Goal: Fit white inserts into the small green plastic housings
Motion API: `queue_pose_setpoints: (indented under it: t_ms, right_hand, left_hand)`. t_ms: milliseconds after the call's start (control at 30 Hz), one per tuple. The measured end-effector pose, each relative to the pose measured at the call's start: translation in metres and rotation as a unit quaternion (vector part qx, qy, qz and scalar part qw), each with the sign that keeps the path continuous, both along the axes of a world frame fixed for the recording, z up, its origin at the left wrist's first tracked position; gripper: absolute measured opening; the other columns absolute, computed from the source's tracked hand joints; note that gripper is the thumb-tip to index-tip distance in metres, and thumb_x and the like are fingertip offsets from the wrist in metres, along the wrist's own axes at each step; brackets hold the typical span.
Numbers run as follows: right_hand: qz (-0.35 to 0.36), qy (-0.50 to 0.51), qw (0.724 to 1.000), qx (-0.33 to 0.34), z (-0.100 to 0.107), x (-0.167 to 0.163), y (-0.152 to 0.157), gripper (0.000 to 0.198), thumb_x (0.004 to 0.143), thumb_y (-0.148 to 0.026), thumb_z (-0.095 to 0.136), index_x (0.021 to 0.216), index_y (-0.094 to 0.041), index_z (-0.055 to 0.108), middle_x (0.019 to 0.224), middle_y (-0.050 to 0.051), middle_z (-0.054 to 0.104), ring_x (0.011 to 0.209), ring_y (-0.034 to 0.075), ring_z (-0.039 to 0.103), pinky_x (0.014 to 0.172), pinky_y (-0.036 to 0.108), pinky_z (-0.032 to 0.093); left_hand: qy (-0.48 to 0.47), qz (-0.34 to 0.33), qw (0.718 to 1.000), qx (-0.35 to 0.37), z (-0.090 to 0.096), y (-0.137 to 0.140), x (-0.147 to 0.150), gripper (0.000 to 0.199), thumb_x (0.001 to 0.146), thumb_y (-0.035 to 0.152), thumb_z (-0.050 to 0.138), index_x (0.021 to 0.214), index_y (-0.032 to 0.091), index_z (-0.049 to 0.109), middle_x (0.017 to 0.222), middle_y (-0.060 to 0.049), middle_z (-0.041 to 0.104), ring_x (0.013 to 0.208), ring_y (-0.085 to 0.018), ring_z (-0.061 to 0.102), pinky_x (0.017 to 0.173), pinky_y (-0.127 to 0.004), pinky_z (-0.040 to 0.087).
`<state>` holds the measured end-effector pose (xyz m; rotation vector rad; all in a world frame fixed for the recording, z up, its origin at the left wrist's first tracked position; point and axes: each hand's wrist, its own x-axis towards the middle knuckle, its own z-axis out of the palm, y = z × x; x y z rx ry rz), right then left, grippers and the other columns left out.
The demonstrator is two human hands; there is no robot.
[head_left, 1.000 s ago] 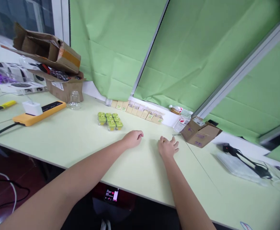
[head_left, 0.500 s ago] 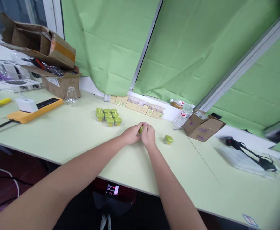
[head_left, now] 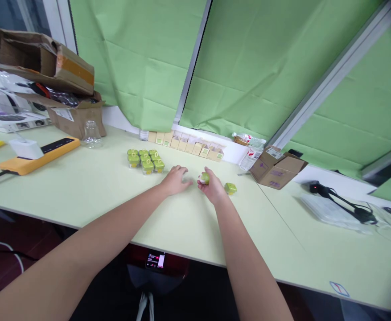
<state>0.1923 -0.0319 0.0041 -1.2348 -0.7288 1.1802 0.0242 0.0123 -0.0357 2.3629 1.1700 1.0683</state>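
1. Left hand [head_left: 175, 181] has parted from right hand [head_left: 211, 188]; its thumb and fingers stand apart.
2. Right fingers are clamped on a green cup [head_left: 204, 179], over the table [head_left: 182, 223].
3. A second cup [head_left: 230, 188] sits beside the right wrist.

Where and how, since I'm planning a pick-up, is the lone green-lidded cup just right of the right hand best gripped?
I'd pinch the lone green-lidded cup high on opposite sides, coming from above and its right. It looks upright, small and boxy, so opposing sides should take a pinch well; the right hand, holding a green item, is close on its left.
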Motion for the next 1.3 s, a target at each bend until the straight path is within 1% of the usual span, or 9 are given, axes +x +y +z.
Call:
queue_pose_setpoints:
  t_ms: [167, 267, 367, 433, 600, 733, 867, 1167, 1300]
  right_hand:
    - [0.071, 0.017, 0.996, 0.06, -0.001, -0.008, -0.006, 0.026, 0.066, -0.016, 0.077, 0.076, -0.022, 0.053, 0.072, -0.002, 0.058, 0.067, 0.013, 0.06, 0.069, 0.028, 0.058]
    - [0.078, -0.025, 0.996, 0.036, 0.0, -0.012, -0.009, 0.023, 0.072, -0.025, 0.078, 0.079, -0.019, 0.057, 0.075, 0.002, 0.062, 0.067, 0.013, 0.062, 0.067, 0.027, 0.058]
    - [0.062, -0.075, 0.995, 0.029, 0.001, -0.014, -0.01, 0.033, 0.07, -0.038, 0.082, 0.084, -0.018, 0.059, 0.076, 0.004, 0.064, 0.065, 0.014, 0.062, 0.06, 0.027, 0.056]
    - [0.059, -0.1, 0.993, 0.031, 0.0, -0.014, -0.01, 0.039, 0.067, -0.046, 0.083, 0.084, -0.018, 0.06, 0.072, 0.002, 0.063, 0.062, 0.013, 0.06, 0.057, 0.026, 0.054]
    - [0.071, -0.163, 0.982, 0.068, -0.002, -0.013, -0.009, 0.047, 0.069, -0.062, 0.075, 0.085, -0.02, 0.062, 0.066, -0.002, 0.059, 0.055, 0.011, 0.054, 0.054, 0.024, 0.049]
    - [0.09, -0.202, 0.972, 0.085, -0.001, -0.013, -0.012, 0.05, 0.071, -0.068, 0.069, 0.085, -0.02, 0.06, 0.066, -0.003, 0.055, 0.054, 0.01, 0.049, 0.052, 0.024, 0.046]
    - [0.114, -0.145, 0.98, 0.081, 0.003, -0.013, -0.014, 0.048, 0.073, -0.066, 0.068, 0.088, -0.022, 0.06, 0.072, -0.003, 0.055, 0.059, 0.01, 0.05, 0.056, 0.024, 0.047]
    - [0.148, -0.082, 0.98, 0.101, 0.004, -0.014, -0.014, 0.043, 0.073, -0.058, 0.072, 0.098, -0.025, 0.062, 0.083, -0.002, 0.062, 0.073, 0.012, 0.06, 0.066, 0.025, 0.05]
    - [0.155, -0.099, 0.976, 0.114, 0.002, -0.011, -0.013, 0.044, 0.072, -0.057, 0.074, 0.096, -0.022, 0.064, 0.077, -0.001, 0.062, 0.069, 0.012, 0.059, 0.067, 0.026, 0.05]
  left_hand:
    - [0.037, 0.031, 0.999, -0.015, 0.0, 0.002, -0.002, 0.045, 0.084, 0.037, 0.06, 0.123, 0.016, 0.053, 0.115, -0.014, 0.061, 0.115, -0.03, 0.052, 0.099, -0.045, 0.045]
    - [0.037, 0.034, 0.999, 0.008, 0.003, -0.002, -0.003, 0.048, 0.084, 0.032, 0.058, 0.129, 0.015, 0.051, 0.127, -0.016, 0.056, 0.123, -0.031, 0.048, 0.103, -0.047, 0.043]
    - [0.008, -0.014, 0.997, 0.077, 0.014, -0.012, -0.003, 0.053, 0.081, 0.025, 0.06, 0.133, 0.019, 0.049, 0.137, -0.012, 0.051, 0.129, -0.029, 0.044, 0.109, -0.045, 0.039]
    - [0.0, -0.076, 0.991, 0.109, 0.023, -0.02, -0.003, 0.052, 0.081, 0.021, 0.057, 0.133, 0.022, 0.05, 0.137, -0.011, 0.052, 0.129, -0.027, 0.045, 0.111, -0.045, 0.038]
    - [-0.046, -0.111, 0.985, 0.125, 0.035, -0.031, -0.001, 0.045, 0.084, 0.019, 0.054, 0.129, 0.019, 0.052, 0.129, -0.011, 0.059, 0.124, -0.026, 0.05, 0.109, -0.044, 0.041]
    - [-0.081, -0.133, 0.983, 0.097, 0.032, -0.028, -0.001, 0.038, 0.084, 0.019, 0.055, 0.122, 0.02, 0.057, 0.119, -0.009, 0.063, 0.114, -0.023, 0.056, 0.1, -0.038, 0.048]
    - [-0.134, -0.143, 0.98, 0.042, 0.027, -0.019, 0.001, 0.034, 0.084, 0.023, 0.059, 0.118, 0.02, 0.06, 0.114, -0.008, 0.063, 0.097, -0.018, 0.062, 0.087, -0.033, 0.055]
    - [-0.227, -0.139, 0.964, -0.018, 0.021, -0.008, 0.004, 0.031, 0.079, 0.026, 0.068, 0.108, 0.017, 0.063, 0.105, -0.007, 0.062, 0.086, -0.014, 0.063, 0.083, -0.031, 0.058]
    - [-0.235, -0.148, 0.961, -0.014, 0.022, -0.008, 0.004, 0.034, 0.077, 0.026, 0.07, 0.109, 0.017, 0.063, 0.105, -0.007, 0.063, 0.085, -0.014, 0.063, 0.08, -0.03, 0.059]
